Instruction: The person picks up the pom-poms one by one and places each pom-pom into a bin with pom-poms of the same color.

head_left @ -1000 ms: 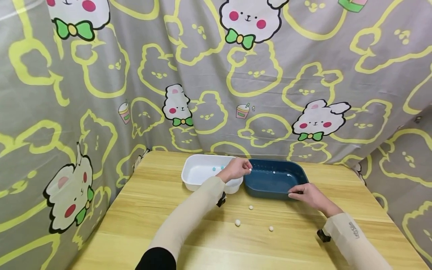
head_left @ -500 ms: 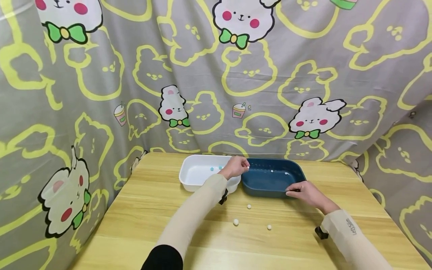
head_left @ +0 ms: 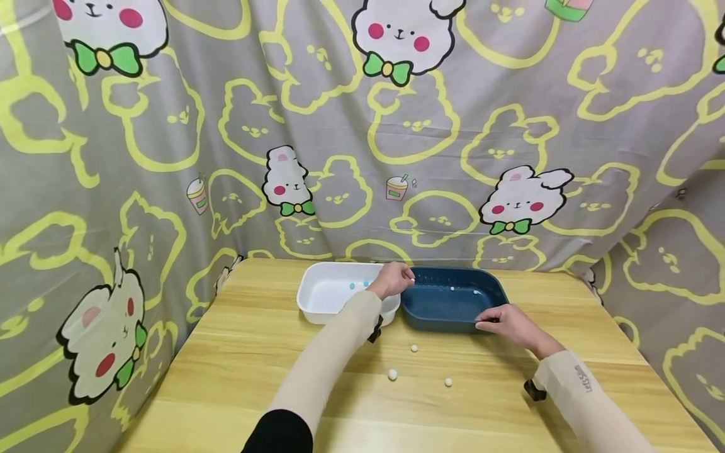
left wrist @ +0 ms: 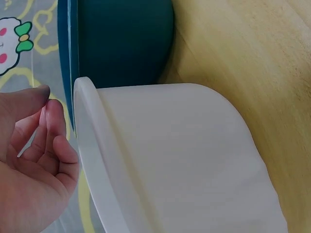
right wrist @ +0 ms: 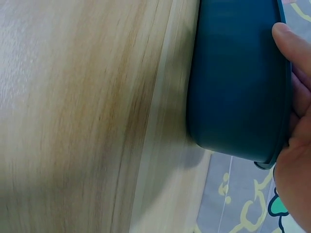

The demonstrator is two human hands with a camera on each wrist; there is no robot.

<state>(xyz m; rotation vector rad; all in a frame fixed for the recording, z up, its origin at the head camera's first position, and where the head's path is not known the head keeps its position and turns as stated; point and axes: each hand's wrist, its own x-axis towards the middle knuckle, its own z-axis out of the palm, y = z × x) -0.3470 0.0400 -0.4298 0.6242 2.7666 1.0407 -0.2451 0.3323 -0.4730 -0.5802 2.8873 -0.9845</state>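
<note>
My left hand [head_left: 391,280] pinches a small white ball [head_left: 413,280] between thumb and fingertips, above where the two basins meet. In the left wrist view its thumb and index fingertips touch, and the ball cannot be made out. Beneath that forearm stands the white basin [head_left: 310,313], with small light blue balls [head_left: 352,286] inside. Beside it on the right is the dark blue basin [head_left: 438,325], where two small white balls [head_left: 452,289] lie. My right hand [head_left: 517,324] holds the blue basin's rim at its front right corner, thumb on the outside in the right wrist view.
On the wooden table [head_left: 238,352], in front of the basins, lie three loose white balls: one near the blue basin [head_left: 414,348], a larger one [head_left: 393,374] and one farther right [head_left: 449,382]. A patterned grey curtain [head_left: 334,126] hangs behind and at the sides.
The head view has shifted slightly, so everything appears a little farther left. Both hands keep their places relative to the basins, the left with its ball, the right at the rim.
</note>
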